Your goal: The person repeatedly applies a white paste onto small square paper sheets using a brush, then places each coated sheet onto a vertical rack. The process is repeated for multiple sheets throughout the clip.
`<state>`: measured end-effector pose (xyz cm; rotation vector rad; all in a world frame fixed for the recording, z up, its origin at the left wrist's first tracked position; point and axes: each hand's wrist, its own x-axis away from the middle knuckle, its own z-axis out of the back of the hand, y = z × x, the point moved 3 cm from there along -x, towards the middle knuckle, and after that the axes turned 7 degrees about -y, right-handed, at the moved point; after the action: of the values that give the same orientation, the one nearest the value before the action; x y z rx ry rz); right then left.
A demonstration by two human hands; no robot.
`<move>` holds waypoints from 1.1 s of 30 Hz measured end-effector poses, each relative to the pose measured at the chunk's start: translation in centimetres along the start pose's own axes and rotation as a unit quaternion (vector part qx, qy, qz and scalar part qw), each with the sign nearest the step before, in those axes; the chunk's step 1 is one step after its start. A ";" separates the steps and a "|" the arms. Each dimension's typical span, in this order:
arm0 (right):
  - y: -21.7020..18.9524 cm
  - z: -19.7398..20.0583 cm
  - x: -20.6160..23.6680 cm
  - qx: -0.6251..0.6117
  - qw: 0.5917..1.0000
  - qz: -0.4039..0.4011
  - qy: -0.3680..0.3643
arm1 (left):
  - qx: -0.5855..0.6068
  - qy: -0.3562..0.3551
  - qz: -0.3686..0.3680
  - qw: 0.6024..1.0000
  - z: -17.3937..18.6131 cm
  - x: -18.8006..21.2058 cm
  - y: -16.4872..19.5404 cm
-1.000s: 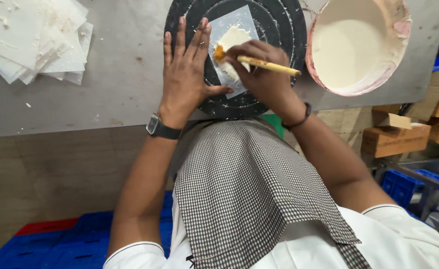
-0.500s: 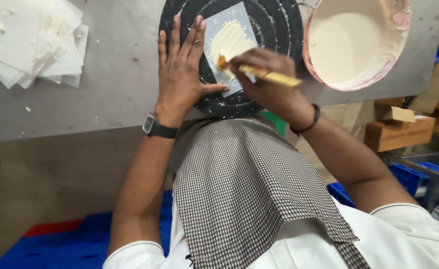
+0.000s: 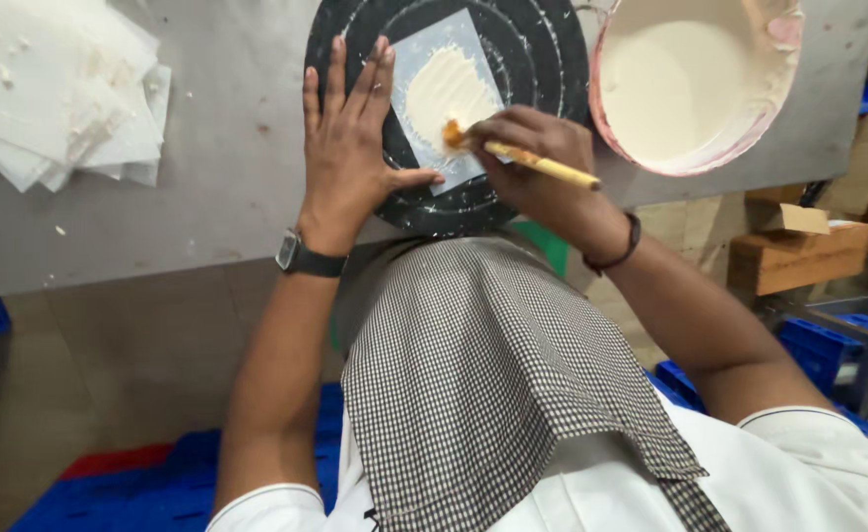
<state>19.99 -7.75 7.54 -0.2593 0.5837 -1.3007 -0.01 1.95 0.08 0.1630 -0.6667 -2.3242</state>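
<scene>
A black round turntable (image 3: 542, 59) with white rings lies on the grey table (image 3: 207, 197). On it rests a pale square sheet (image 3: 424, 59) smeared with a cream patch (image 3: 444, 89). My left hand (image 3: 350, 148) lies flat, fingers spread, on the turntable's left side beside the sheet, thumb on the sheet's lower edge. My right hand (image 3: 532, 158) grips a yellow-handled brush (image 3: 542, 167) whose orange bristle tip touches the lower right of the cream patch.
A large pink-rimmed bowl of cream paste (image 3: 690, 69) stands right of the turntable. A pile of white sheets (image 3: 50, 89) lies at the table's far left. Wooden blocks (image 3: 798, 251) and blue crates (image 3: 837, 345) sit below right; a checked cloth (image 3: 493, 374) hangs in front.
The brush tip has moved across the sheet, from its left edge to the lower right of the cream patch, which has grown. My left hand has stayed flat.
</scene>
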 end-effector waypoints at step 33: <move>25.8 7.9 23.7 0.009 0.755 -0.655 0.024 | 0.396 0.086 0.044 0.913 2.1 -3.9 -1.5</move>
<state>49.13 -24.64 -4.80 -0.6914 0.3895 -2.6839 1.37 6.30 0.82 0.6774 -1.4532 -1.8004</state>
